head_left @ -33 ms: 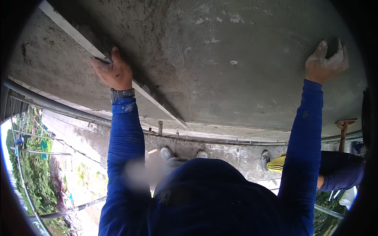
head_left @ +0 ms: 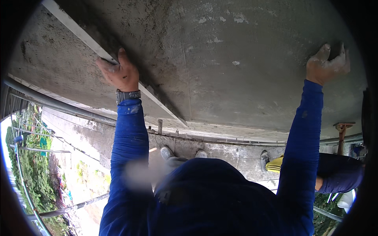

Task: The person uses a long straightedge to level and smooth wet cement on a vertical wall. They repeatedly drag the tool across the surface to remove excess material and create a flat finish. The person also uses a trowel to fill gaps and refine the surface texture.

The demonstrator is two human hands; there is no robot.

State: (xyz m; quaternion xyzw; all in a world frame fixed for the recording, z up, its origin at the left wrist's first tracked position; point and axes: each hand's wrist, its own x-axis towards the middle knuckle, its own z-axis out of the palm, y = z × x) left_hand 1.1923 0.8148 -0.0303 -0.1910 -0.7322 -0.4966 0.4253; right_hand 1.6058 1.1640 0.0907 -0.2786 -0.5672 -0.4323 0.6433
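My left hand (head_left: pixel 120 72), with a dark watch on its wrist, is closed around a long pale straightedge (head_left: pixel 80 34). The bar slants from the upper left down to the right, lying along the grey plastered wall (head_left: pixel 220 70). Far to the right, my right hand (head_left: pixel 327 65) is at the wall, its fingers whitened with plaster. Its thumb and bent fingers stand apart around a dark patch that looks like shadow; I see no tool in it.
Under me runs a stained concrete walkway (head_left: pixel 232 153). At right, another person's hand (head_left: pixel 341 135) holds a float (head_left: pixel 344 125) near the wall; that person's yellow garment (head_left: pixel 275 164) shows lower. Metal pipes (head_left: pixel 59 103) and greenery (head_left: pixel 23 173) lie at left.
My left hand and the straightedge have shifted slightly to the right and down. My right hand has barely moved. The other person's float has turned and dropped a little.
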